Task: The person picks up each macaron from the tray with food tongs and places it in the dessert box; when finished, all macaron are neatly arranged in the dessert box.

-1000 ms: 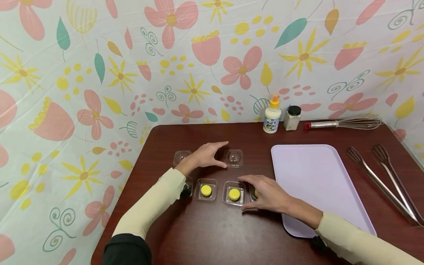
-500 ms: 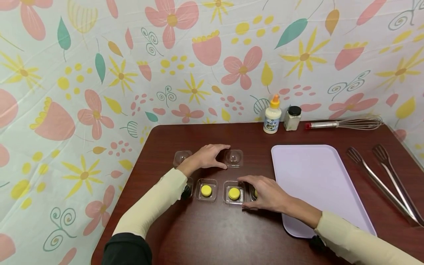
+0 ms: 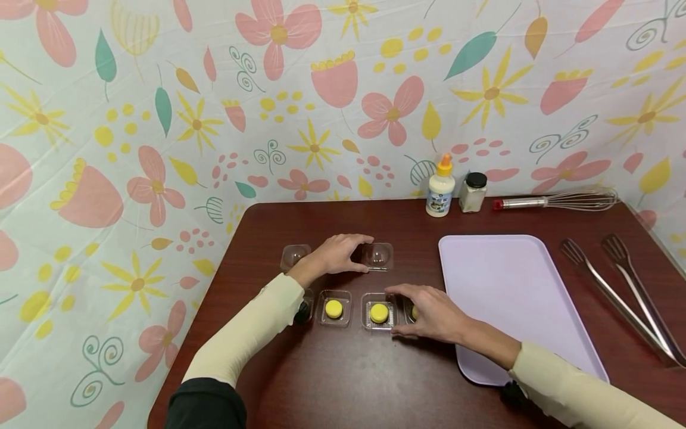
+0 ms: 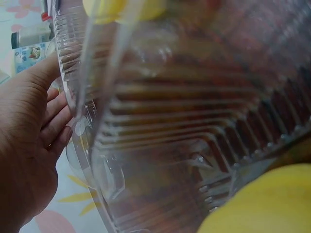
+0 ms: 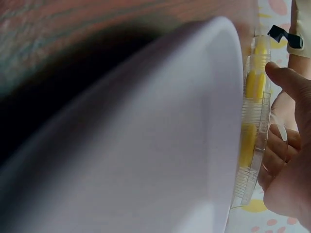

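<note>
My left hand [image 3: 339, 252] pinches a clear plastic lid [image 3: 382, 256] with a domed centre, its thumb at the near edge and index finger at the far edge. In the left wrist view, the fingers [image 4: 58, 124] curl loosely beside clear plastic. Nearer me, my right hand [image 3: 431, 313] spans a square clear container [image 3: 366, 322] between thumb and index finger. Inside that container sits a yellow macaron-like sweet [image 3: 379, 313]. Another container [image 3: 411, 322] with a yellow piece is partly hidden under the right hand. The right thumb [image 5: 279, 75] shows beside the ribbed plastic.
Left of these is a container [image 3: 345, 319] with a yellow sweet. My left arm partly covers another container and a lid [image 3: 292, 253]. A lilac tray [image 3: 504, 286] lies right. Around it are tongs [image 3: 627, 298], a whisk [image 3: 563, 200], a squeeze bottle [image 3: 439, 193] and a jar [image 3: 473, 193].
My left hand has shifted slightly right and nearer to me, its thumb now at the lid's near corner. My right hand has stayed almost still; the container beside it has straightened slightly.
</note>
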`<move>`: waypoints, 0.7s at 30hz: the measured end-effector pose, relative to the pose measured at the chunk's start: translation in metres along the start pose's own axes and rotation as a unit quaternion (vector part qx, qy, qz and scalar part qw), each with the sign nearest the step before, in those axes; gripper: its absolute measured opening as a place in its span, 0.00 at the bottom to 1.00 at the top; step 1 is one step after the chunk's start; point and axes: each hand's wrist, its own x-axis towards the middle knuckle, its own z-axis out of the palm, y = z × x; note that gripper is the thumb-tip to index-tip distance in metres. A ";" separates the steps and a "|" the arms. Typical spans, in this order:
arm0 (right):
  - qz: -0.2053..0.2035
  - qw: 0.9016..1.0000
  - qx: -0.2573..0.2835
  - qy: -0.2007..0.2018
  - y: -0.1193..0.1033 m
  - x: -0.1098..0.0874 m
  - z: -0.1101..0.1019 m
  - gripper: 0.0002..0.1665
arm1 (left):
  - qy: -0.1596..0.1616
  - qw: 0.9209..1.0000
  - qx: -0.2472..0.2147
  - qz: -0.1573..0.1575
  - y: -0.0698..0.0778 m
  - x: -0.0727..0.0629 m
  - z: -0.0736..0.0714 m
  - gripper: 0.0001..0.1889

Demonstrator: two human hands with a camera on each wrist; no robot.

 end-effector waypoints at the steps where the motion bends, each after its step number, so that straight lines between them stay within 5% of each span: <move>1: 0.003 1.000 0.005 -0.001 0.000 0.000 0.000 0.45 | 0.001 1.000 -0.001 0.001 0.000 0.000 0.000 0.43; 9: 0.014 1.000 0.024 0.002 0.002 0.001 0.002 0.44 | 0.039 0.999 0.002 0.020 -0.003 -0.004 -0.007 0.42; 21: 0.002 1.000 0.009 0.016 0.004 0.000 0.003 0.43 | 0.091 0.991 -0.021 0.091 0.007 -0.029 -0.030 0.41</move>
